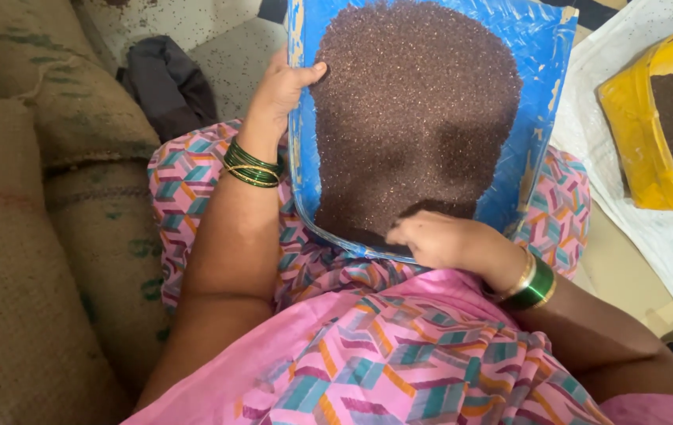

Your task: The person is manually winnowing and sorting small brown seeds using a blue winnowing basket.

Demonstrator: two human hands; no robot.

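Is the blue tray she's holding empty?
No. The blue tray carries a wide layer of small dark brown grains, with the left hand gripping its edge and the right hand in the grains.

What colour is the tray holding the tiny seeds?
Blue, seen in the head view: the tray is bright blue under the dark brown seeds.

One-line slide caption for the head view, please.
Left hand holds blue tray edge; right hand rests in dark seeds.
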